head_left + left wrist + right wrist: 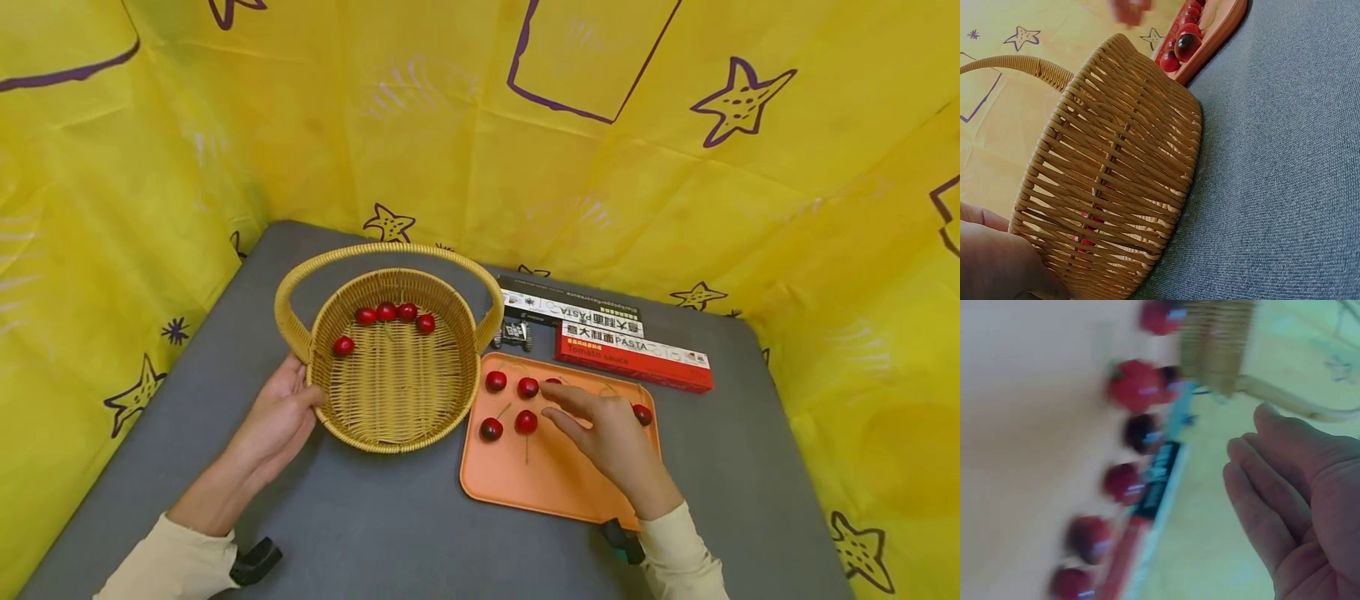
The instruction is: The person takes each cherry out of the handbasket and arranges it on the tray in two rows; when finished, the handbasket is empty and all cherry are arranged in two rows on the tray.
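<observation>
My left hand grips the left side of a round wicker basket, thumb over its rim. Several red cherries lie inside, mostly toward its far side. In the left wrist view the hand is at the rim and the woven wall fills the middle. Over the orange tray hovers my right hand, fingers loosely extended, holding nothing. Close to its fingertips are tray cherries with stems. The right wrist view, partly blurred, shows this hand with a gap between thumb and fingers.
Behind the tray lie a red-and-white pasta box and a black-and-white pasta box. A small dark toy-like object sits between the basket and the boxes. Yellow patterned cloth surrounds the grey table. The basket's arched handle stands up.
</observation>
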A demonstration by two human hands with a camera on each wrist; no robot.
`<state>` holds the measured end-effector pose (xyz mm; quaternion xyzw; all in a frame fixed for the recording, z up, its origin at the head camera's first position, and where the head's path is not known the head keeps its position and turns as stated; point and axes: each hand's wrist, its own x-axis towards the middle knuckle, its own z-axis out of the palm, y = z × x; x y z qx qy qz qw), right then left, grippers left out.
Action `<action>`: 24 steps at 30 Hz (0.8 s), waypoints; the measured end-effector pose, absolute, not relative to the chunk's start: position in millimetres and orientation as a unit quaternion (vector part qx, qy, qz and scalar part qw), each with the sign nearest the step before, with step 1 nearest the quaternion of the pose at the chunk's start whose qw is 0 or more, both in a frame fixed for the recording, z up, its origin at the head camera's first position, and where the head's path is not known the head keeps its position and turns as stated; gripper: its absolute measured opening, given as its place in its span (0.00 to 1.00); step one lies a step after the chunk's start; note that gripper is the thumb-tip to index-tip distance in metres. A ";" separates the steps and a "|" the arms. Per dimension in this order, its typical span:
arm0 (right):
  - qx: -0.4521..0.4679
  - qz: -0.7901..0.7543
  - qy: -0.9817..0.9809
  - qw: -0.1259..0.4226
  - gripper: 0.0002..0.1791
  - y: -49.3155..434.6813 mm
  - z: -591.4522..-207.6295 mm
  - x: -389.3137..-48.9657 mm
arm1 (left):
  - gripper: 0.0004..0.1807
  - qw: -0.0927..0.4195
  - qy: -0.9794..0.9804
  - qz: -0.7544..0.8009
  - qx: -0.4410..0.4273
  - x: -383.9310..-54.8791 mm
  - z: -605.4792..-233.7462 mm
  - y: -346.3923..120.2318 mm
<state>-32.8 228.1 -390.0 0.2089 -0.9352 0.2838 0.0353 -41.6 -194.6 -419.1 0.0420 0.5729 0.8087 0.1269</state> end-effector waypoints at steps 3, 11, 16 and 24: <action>0.236 0.304 -0.921 0.064 0.24 216.6 -368.0 -39.0 | 0.50 0.124 0.572 0.810 0.043 -42.9 -418.5 -194.8; 0.308 0.378 -0.872 0.048 0.25 159.0 -335.4 -62.7 | 0.50 0.123 0.573 0.809 0.040 -42.2 -418.1 -194.1; 0.339 0.381 -0.860 0.029 0.23 115.4 -326.1 -82.7 | 0.50 0.123 0.574 0.809 0.042 -42.7 -419.6 -194.1; 0.354 0.382 -0.853 -0.032 0.23 47.8 -319.9 -115.5 | 0.50 0.126 0.574 0.809 0.033 -41.9 -418.3 -195.6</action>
